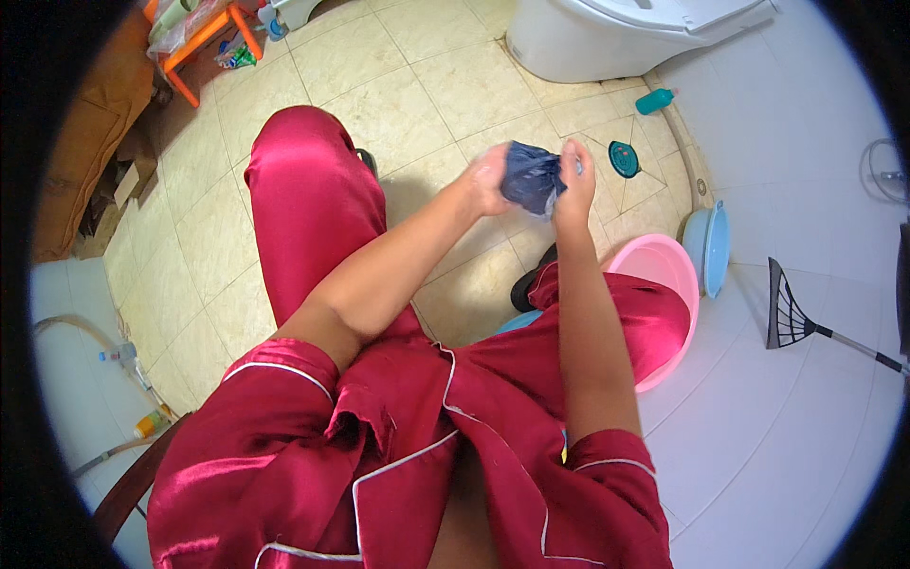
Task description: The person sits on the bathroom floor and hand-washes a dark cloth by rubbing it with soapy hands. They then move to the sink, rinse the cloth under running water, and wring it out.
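A small dark blue cloth (pixel 530 178), wet-looking and bunched, is held up between my two hands above the tiled floor. My left hand (pixel 489 179) grips its left end, and my right hand (pixel 576 181) grips the other end; some whitish suds seem to show along the lower edge. Both forearms reach out past my knees, which are covered by red satin trousers. The pink plastic basin (pixel 693 299) stands beside my right leg, partly hidden by it. Under the right thigh a bit of something light blue shows.
At upper right are a white toilet (pixel 569 43), a teal bottle (pixel 654 102) lying on the floor and a green drain cover (pixel 624 159). A blue basin (pixel 714 249) leans by the wall, near a black squeegee-like tool (pixel 789 313). An orange-legged stool (pixel 202 43) stands upper left.
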A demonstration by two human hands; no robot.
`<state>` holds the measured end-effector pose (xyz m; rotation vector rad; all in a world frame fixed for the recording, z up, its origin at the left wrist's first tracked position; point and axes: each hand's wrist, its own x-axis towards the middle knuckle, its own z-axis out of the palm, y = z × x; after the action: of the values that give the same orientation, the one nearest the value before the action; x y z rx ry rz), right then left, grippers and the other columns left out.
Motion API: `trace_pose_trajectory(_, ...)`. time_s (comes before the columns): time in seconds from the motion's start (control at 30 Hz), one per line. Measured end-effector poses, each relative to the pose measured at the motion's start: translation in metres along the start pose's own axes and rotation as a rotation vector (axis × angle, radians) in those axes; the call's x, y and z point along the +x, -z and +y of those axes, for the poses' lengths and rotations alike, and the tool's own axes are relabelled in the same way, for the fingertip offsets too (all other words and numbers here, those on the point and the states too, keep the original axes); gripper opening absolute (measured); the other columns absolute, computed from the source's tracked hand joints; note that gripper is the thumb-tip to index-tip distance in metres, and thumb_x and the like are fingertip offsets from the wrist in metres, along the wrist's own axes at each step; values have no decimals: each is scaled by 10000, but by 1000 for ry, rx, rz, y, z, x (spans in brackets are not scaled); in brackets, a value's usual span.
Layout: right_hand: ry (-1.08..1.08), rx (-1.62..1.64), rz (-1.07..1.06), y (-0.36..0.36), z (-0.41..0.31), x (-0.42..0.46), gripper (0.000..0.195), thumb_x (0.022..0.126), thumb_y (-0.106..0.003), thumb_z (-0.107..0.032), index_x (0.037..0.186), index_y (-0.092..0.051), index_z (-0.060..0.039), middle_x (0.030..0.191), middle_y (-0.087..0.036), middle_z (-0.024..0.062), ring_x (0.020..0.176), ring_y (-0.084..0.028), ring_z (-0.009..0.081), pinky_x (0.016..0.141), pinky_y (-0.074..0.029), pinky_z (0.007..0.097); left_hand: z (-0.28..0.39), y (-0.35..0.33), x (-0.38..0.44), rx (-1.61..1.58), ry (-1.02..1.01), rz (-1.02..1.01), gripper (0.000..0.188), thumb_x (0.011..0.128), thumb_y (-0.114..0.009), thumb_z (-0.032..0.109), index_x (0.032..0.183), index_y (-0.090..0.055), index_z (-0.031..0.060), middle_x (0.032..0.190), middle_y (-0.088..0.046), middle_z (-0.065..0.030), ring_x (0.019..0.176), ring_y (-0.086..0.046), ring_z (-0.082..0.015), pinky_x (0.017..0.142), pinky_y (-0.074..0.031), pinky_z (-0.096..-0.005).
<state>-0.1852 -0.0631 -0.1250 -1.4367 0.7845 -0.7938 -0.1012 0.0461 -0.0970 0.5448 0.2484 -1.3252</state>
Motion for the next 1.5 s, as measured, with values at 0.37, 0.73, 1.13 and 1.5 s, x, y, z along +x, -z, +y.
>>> trace_pose_trajectory(0.37, -349, 434, -48, -11, -15, -22, 311, 788, -580, -93, 1072, -482, -12, 921, -558, 116, 835, -561, 194, 735, -476, 298, 11, 23, 2, 220, -47, 308, 403, 845, -442, 468, 929, -567, 93, 901, -620, -74, 818, -607, -225, 761, -480, -422)
trace_pose_trajectory(0.73, 609, -915, -77, -24, -11, -31, 192, 751, -610, -215, 693, -584, -34, 755, -574, 147, 720, -537, 314, 634, -439, 391, -23, 14, 5, 103, -138, 330, 211, 821, -519, 287, 757, -561, 90, 688, -568, -48, 568, -534, -185, 518, -429, -312)
trace_pose_trajectory(1.13, 481, -895, 13, -24, -16, -12, 226, 734, -618, -206, 601, -564, -31, 691, -552, 157, 635, -533, 332, 600, -428, 428, -27, 37, 28, -91, 104, -33, 237, 833, -414, 225, 704, -544, 73, 687, -599, -79, 585, -568, -243, 594, -486, -377)
trace_pose_trajectory(1.5, 23, -581, 40, -4, 7, 14, 348, 802, -567, -344, 690, -600, -16, 697, -591, 145, 622, -567, 314, 593, -429, 399, -25, 19, 26, -19, 91, 76, 241, 839, -467, 285, 701, -523, 96, 641, -573, -48, 554, -566, -208, 553, -498, -351)
